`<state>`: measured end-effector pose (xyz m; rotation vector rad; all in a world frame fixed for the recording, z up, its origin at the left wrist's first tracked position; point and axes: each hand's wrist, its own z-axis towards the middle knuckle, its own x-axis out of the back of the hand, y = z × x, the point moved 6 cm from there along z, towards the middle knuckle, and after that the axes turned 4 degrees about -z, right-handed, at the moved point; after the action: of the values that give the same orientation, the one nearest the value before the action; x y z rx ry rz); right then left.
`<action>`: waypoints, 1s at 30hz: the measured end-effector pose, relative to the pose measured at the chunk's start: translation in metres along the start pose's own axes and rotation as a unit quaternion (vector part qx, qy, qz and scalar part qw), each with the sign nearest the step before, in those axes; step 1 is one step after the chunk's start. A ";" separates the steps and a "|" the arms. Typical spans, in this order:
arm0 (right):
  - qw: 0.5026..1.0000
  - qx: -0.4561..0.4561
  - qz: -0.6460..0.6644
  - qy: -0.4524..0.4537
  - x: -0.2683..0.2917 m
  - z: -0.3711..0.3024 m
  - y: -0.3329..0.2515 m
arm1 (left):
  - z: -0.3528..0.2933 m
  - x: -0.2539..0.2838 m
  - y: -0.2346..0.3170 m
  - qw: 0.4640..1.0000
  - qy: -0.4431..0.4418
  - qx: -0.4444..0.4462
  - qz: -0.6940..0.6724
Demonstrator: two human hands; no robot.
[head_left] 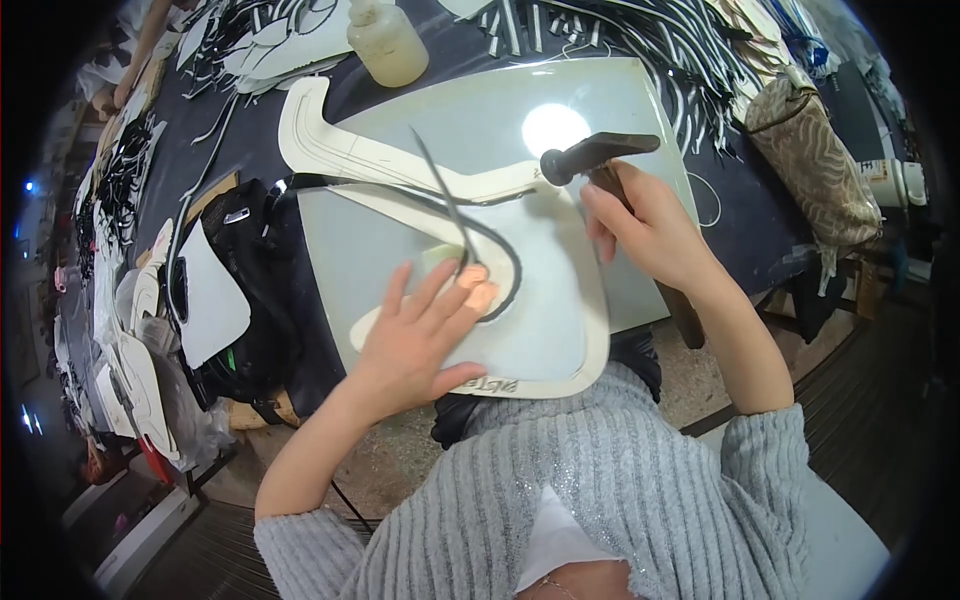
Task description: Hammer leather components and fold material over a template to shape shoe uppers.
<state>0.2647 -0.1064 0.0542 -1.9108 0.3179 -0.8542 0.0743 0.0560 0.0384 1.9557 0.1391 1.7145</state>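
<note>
My right hand [660, 225] grips a hammer [605, 152] by its wooden handle, with the dark metal head raised at the far right of a pale board [640, 290]. A white shaped piece [597, 330] with a curved outline lies on that board, and a black strip [512, 255] follows its inner curve. Pressed flat on the piece, my left hand [420, 335] has its fingers spread, with orange coverings on two fingertips. A thin pointed dark metal tool [440, 180] runs up from beside those fingertips; its lower end is partly hidden.
A cloudy plastic bottle [390, 50] stands at the back. Black-and-white strips [690, 70] pile up at the far right, near a patterned pouch [815, 160]. At left lie a black bag [255, 310] and a white panel [212, 300]. Another person's arm [143, 50] shows at far left.
</note>
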 end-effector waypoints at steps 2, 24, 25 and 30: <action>1.000 -0.007 0.004 -0.012 -0.004 0.002 -0.006 | 0.012 -0.013 0.019 1.000 0.000 0.005 -0.004; 0.984 0.026 -0.176 0.015 -0.004 0.024 -0.003 | 0.097 0.033 0.016 0.977 0.125 -0.172 -0.013; 0.985 0.000 -0.175 -0.004 -0.003 0.024 -0.001 | 0.095 0.033 0.011 0.988 0.107 -0.114 -0.013; 0.984 0.032 -0.172 0.023 -0.002 0.023 0.010 | 0.086 0.027 -0.025 0.935 -0.070 0.339 -0.078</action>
<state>0.2807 -0.0945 0.0388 -1.9177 -0.0163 -1.1232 0.1671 0.0611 0.0469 2.4513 0.9141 1.5311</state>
